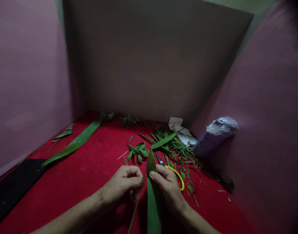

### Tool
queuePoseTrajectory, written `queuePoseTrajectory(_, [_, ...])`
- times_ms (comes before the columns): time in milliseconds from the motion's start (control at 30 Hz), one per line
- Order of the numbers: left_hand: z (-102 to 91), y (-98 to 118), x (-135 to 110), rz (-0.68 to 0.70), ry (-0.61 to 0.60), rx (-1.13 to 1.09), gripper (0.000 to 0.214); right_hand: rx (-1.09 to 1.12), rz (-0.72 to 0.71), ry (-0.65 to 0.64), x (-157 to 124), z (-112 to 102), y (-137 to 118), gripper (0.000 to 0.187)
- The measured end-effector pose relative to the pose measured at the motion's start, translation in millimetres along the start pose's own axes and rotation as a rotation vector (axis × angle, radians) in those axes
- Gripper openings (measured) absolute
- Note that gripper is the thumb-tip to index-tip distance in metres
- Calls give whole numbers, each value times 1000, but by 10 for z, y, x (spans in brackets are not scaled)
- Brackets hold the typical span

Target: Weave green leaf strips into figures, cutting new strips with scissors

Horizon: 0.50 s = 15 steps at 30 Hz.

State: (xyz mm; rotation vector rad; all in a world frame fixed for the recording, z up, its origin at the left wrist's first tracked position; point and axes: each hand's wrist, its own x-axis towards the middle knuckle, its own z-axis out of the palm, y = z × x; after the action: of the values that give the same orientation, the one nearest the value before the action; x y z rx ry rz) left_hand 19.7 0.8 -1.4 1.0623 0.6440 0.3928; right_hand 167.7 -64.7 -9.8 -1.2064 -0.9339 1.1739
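Observation:
My right hand (167,183) pinches a long, broad green leaf (153,198) near its folded, pointed upper end. The leaf hangs down past the bottom edge of the view. Close beside it, my left hand (128,182) is closed, thumb against fingers, on a thin green stem (135,209) that trails downward. The stem's upper end runs towards the leaf's left edge; whether it touches the leaf I cannot tell. Just behind my right hand lie scissors (175,172) with yellow handles and dark blades, partly hidden by the fingers and the leaf.
Cut stems (180,148) and a small leafy sprig (139,152) lie on the red cloth (90,169). Another long leaf (78,139) stretches across the left, reaching a black strip (15,182). White paper (185,135) and a plastic-topped purple roll (212,136) stand right, near the pink wall (268,130).

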Motion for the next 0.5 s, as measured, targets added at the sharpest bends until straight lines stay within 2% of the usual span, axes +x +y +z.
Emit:
queuePoseTrajectory(167, [15, 17, -16, 14, 15, -2, 22, -8, 33, -17, 40, -20, 5, 29])
queuePoseTrajectory(333, [26, 30, -23, 1, 19, 27, 16, -28, -47, -58, 48, 12, -8, 32])
queuePoseTrajectory(500, [22, 23, -2, -2, -4, 29, 12, -49, -12, 57, 57, 23, -27, 36])
